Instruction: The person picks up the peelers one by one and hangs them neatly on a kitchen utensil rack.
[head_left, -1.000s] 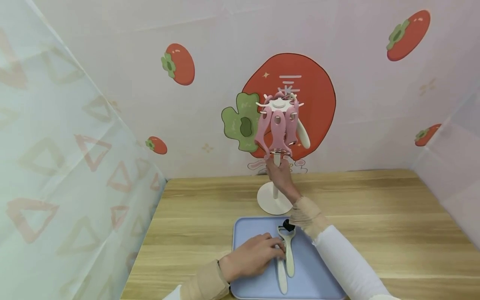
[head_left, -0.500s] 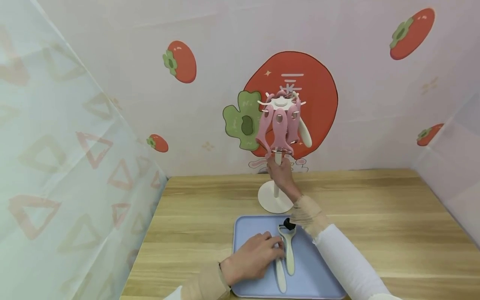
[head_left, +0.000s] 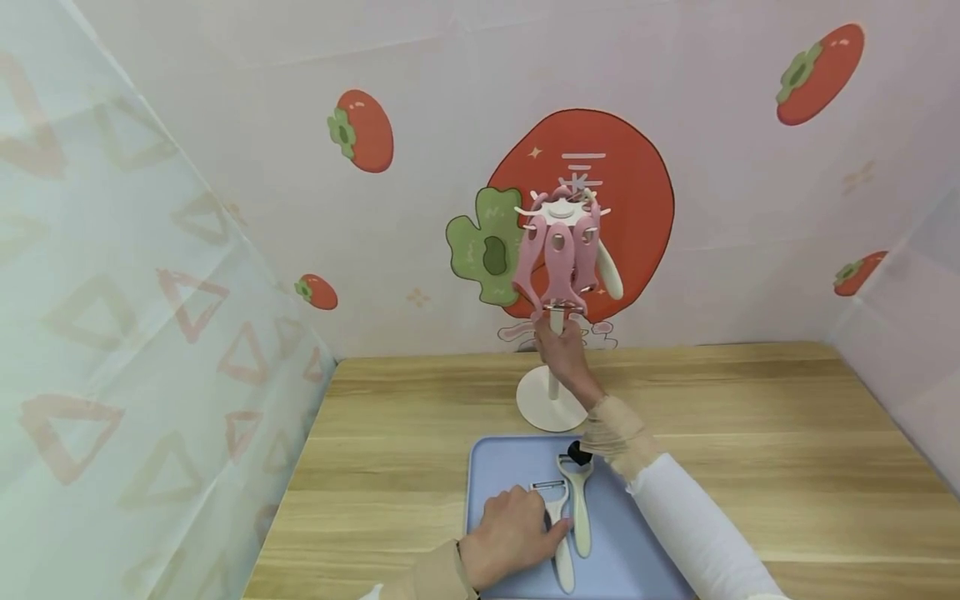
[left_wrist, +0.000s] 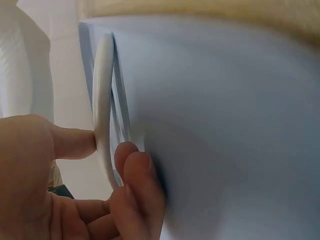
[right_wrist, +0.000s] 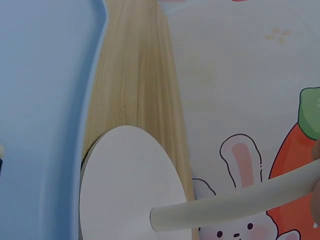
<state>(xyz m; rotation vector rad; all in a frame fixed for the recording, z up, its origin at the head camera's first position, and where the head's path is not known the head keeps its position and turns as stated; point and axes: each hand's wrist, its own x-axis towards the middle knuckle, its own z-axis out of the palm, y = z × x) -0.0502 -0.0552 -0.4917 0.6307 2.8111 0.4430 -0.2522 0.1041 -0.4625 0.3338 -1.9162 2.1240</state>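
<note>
My left hand (head_left: 510, 537) is low over the blue tray (head_left: 483, 467), with thumb and fingers on either side of a white Y-shaped peeler (head_left: 564, 573). In the left wrist view the thumb presses the peeler's handle (left_wrist: 103, 85), with curled fingertips at its other side. A second pale peeler (head_left: 581, 521) lies just right of it, a black piece (head_left: 577, 452) at its head. My right hand (head_left: 564, 354) grips the pole of a white hanging stand (head_left: 537, 404), below several pink peelers (head_left: 559, 262) on its hooks. In the right wrist view the pole (right_wrist: 240, 202) shows, the hand mostly out of frame.
A white-handled tool (head_left: 611, 273) hangs on the stand's right side. Behind the wooden table (head_left: 405, 417) is a wall (head_left: 435, 58) printed with red persimmons. The stand's round base (right_wrist: 125, 175) stands close behind the tray.
My left hand has turned and shifted slightly down toward me; the head of the left peeler now shows above its knuckles. My right hand stays on the pole.
</note>
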